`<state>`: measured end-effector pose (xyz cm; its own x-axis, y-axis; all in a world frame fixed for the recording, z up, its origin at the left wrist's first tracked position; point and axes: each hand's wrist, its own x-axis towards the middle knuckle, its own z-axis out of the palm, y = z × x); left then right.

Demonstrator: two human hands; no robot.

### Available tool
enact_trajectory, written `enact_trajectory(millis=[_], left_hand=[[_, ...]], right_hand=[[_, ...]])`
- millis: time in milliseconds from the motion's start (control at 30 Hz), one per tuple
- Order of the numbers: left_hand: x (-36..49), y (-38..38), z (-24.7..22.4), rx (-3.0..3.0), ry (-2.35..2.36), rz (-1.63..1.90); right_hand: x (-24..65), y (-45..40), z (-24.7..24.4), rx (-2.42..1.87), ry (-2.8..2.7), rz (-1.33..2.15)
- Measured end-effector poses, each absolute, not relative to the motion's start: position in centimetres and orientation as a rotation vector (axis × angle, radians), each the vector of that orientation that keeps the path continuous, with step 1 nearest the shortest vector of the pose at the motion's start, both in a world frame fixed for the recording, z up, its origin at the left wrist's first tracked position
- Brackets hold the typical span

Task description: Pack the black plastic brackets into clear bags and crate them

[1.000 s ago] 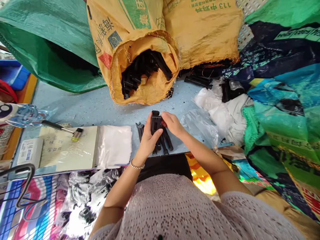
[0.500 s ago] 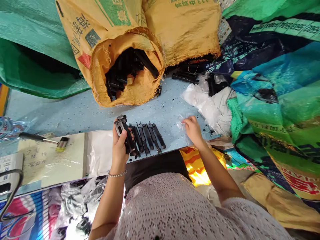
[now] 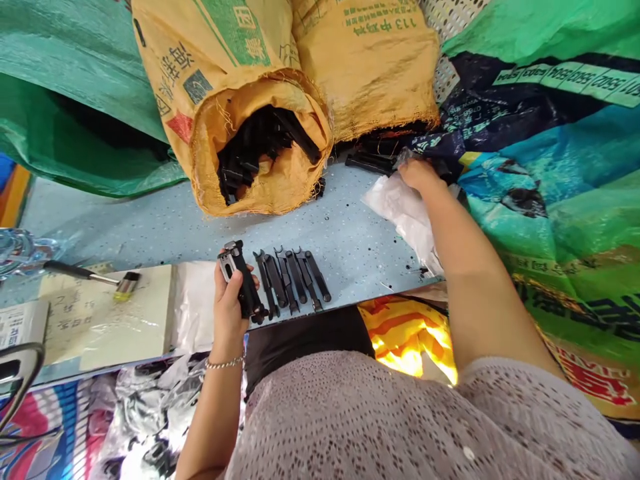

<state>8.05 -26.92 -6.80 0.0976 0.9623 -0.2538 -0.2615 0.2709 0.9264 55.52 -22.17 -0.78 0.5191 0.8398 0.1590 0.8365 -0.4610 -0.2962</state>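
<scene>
My left hand (image 3: 231, 297) is closed around a bundle of black slotted metal parts (image 3: 242, 280), held upright at the near table edge. How many parts are in the bundle I cannot tell. Just right of it, several slim black parts (image 3: 291, 280) lie side by side on the table, some with forked ends. My right hand (image 3: 419, 175) is stretched to the back right, its fingers closed on thin clear plastic (image 3: 406, 157), above a pile of white plastic bags (image 3: 397, 203). Its fingertips are partly hidden. More black parts (image 3: 370, 161) lie beside that hand.
An open yellow woven sack (image 3: 265, 193) full of black pieces lies at the back of the blue speckled table (image 3: 345, 227). Green sacks (image 3: 565, 220) crowd the right side. On the left, a black-handled tool (image 3: 80, 272) rests on a cardboard piece (image 3: 145, 320).
My right hand has moved from the table's near right, where it pinched clear plastic, to the bag pile at the back. My left hand has shifted slightly left with the black parts.
</scene>
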Motion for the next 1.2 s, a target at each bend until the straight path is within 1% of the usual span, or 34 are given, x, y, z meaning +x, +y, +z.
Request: enact_trajectory(millis=[100, 167, 233, 300, 333, 367, 433, 533, 600, 733, 900, 967, 1033, 1100, 1133, 1200], left_hand=[[8.0, -26.7, -6.8, 0.855, 1.096, 1.078], [8.1, -26.5, -6.8, 0.870, 1.105, 1.085], [8.5, -26.4, -6.8, 0.853, 1.092, 1.091], [9.2, -26.4, -6.6, 0.805, 1.058, 1.072], [9.6, -26.5, -6.4, 0.782, 1.037, 1.052], [10.1, -26.6, -6.1, 0.768, 1.015, 1.025], [10.9, -26.9, -5.6, 0.770, 0.976, 0.952], [11.8, -27.2, -4.8, 0.765, 0.963, 0.856], [12.2, -27.2, -4.4, 0.716, 0.983, 0.855], [12.3, -27.2, -4.3, 0.701, 1.023, 0.956], [9.6, -27.0, -6.6, 1.067, 1.241, 1.096], [7.9, -26.8, -8.2, 1.252, 1.401, 1.055], [6.8, -26.7, -9.9, 1.354, 1.502, 0.934], [6.7, -26.9, -11.4, 1.404, 1.516, 0.868], [6.9, -27.2, -12.1, 1.444, 1.510, 0.877], [7.8, -27.7, -13.2, 1.562, 1.494, 0.931]], right_hand=[[56.7, -22.3, -0.7, -2.542, -1.359, 0.193], [56.8, -23.1, -0.4, -2.550, -1.403, 0.199], [55.2, -24.6, -0.4, -2.446, -1.502, 0.033], [51.5, -26.5, -0.7, -2.211, -1.586, -0.159], [49.0, -27.5, -1.0, -2.070, -1.612, -0.193], [46.1, -28.5, -1.4, -1.909, -1.658, -0.125], [40.1, -30.1, -2.1, -1.627, -1.818, 0.138], [32.5, -31.5, -3.0, -1.425, -1.992, 0.340], [29.3, -32.0, -3.6, -1.315, -2.111, 0.438], [26.3, -32.6, -5.6, -1.252, -2.197, 0.535], [26.2, -32.0, -6.6, -1.237, -2.268, 0.672], [27.2, -30.3, -6.0, -1.279, -2.267, 0.679], [29.1, -27.2, -5.3, -1.464, -2.183, 0.641], [31.9, -23.3, -4.9, -1.814, -1.999, 0.540], [33.5, -21.3, -4.9, -2.056, -1.851, 0.465], [36.6, -17.6, -5.4, -2.428, -1.588, 0.474]])
